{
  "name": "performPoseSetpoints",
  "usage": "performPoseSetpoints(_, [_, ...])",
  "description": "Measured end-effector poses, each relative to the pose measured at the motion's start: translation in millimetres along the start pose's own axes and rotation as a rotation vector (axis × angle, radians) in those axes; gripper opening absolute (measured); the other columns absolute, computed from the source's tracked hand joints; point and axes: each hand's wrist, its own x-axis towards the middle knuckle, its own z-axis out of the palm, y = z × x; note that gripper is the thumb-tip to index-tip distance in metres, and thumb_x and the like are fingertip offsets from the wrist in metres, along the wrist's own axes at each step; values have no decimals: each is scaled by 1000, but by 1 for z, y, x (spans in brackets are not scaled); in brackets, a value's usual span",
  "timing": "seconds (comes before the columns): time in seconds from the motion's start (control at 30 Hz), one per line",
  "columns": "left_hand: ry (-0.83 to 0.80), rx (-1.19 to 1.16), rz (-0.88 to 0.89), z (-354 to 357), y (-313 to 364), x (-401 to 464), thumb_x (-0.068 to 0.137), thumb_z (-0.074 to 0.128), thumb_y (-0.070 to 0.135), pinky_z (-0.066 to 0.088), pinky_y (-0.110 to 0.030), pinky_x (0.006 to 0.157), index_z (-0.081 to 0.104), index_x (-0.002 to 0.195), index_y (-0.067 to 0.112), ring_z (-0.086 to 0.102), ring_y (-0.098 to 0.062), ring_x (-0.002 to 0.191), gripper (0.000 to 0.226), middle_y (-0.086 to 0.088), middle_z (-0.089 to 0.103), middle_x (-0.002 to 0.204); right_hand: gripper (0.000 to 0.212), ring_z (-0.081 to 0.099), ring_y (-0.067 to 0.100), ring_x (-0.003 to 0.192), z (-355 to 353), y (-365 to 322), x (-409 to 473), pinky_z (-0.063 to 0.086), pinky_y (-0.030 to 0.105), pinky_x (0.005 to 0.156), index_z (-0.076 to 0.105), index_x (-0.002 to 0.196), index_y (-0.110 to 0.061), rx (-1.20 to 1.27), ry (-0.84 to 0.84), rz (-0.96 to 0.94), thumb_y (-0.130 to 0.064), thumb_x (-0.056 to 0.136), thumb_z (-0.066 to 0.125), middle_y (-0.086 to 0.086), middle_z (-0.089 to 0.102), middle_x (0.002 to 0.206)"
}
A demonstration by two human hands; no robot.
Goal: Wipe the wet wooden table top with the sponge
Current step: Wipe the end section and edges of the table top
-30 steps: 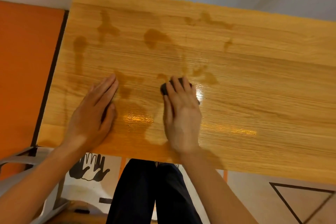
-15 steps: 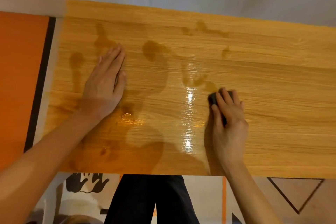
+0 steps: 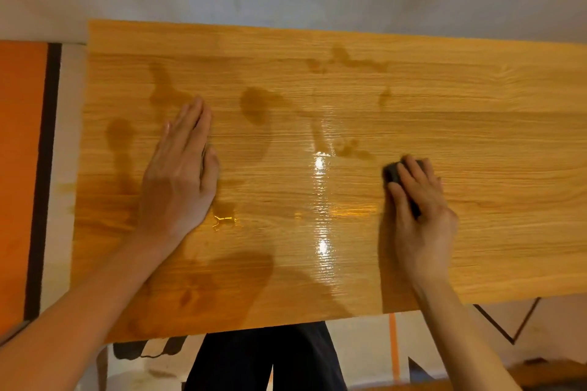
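Mid-wipe: your right hand (image 3: 419, 216) presses and apparently grips the sponge (image 3: 393, 172) on the tabletop (image 3: 492, 136); left hand (image 3: 178, 178) flat, released. Next: sweep sponge left across the puddles (image 3: 254, 105).

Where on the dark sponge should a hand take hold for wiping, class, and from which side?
From above, flat across its top. The sponge lies low and flat on the table, so fingers spread over it press it down evenly. The right hand does this, thumb along the sponge's left edge. The left hand rests flat on the wood.
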Motion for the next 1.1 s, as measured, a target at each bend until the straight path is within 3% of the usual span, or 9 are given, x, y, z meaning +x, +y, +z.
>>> performPoseSetpoints(0.23, [-6, -19, -1, 0, 0, -1, 108, 37, 15, 20, -46, 126, 33, 154, -2, 23, -26, 154, 49, -14, 27, 164, 28, 40, 24, 139, 113, -104, 2, 19, 35, 122, 65, 123, -7, 4, -91, -243, -12, 97, 55, 8, 57, 137])
performPoseSetpoints(0.37, [10, -27, 12, 2, -1, -1, 107, 38, 14, 22, -47, 126, 35, 153, -3, 25, -26, 154, 49, -15, 29, 163, 31, 40, 24, 139, 109, -103, 10, 19, 33, 121, 64, 125, -8, -26, -241, -404, -17, 97, 56, 8, 56, 139])
performPoseSetpoints(0.47, [22, -61, 24, 3, -2, -1, 106, 40, 13, 22, -49, 125, 35, 152, -4, 25, -28, 153, 49, -16, 29, 163, 29, 37, 22, 141, 56, -51, 20, 17, 32, 122, 63, 126, -11, -39, -152, -256, -12, 97, 57, 2, 53, 140])
performPoseSetpoints(0.53, [38, -67, 17, 2, -2, -1, 105, 41, 11, 24, -51, 124, 36, 151, -5, 27, -30, 152, 49, -17, 31, 162, 31, 34, 19, 143, 27, -24, 25, 18, 42, 123, 61, 128, -10, -34, -5, -73, -11, 97, 56, 1, 51, 141])
performPoseSetpoints(0.63, [54, -57, 17, 2, -1, -1, 105, 43, 10, 27, -51, 123, 38, 150, -5, 29, -31, 151, 48, -18, 33, 160, 30, 36, 23, 142, 37, -33, 29, 19, 44, 122, 61, 127, -8, -18, 100, 63, -10, 97, 55, 8, 53, 141])
performPoseSetpoints(0.77, [26, -50, 10, 2, -2, 0, 106, 40, 13, 24, -49, 125, 37, 152, -3, 27, -28, 153, 49, -15, 31, 162, 21, 45, 29, 132, 109, -104, 17, 27, 34, 116, 67, 112, -6, -47, -27, -172, -8, 96, 54, 12, 61, 130])
performPoseSetpoints(0.93, [-1, -66, -4, 1, -2, 1, 105, 40, 14, 18, -41, 127, 35, 153, -1, 23, -23, 154, 50, -11, 28, 164, 32, 37, 25, 141, 133, -126, 17, 16, 34, 122, 62, 128, -8, -44, -216, -407, -16, 98, 54, 9, 54, 141])
performPoseSetpoints(1.0, [-26, -84, -11, -2, -2, 1, 105, 41, 14, 14, -39, 128, 34, 154, 0, 23, -23, 154, 52, -10, 27, 165, 33, 35, 21, 142, 98, -91, 29, 14, 32, 122, 60, 130, -10, -49, -225, -353, -18, 99, 53, 5, 52, 143])
performPoseSetpoints(1.1, [-59, -106, -24, -5, -1, 3, 105, 40, 16, 15, -42, 128, 32, 155, 0, 23, -23, 154, 53, -9, 26, 165, 35, 30, 18, 145, 35, -30, 49, 15, 40, 124, 57, 133, -11, -51, -72, -134, -14, 99, 53, 4, 50, 145])
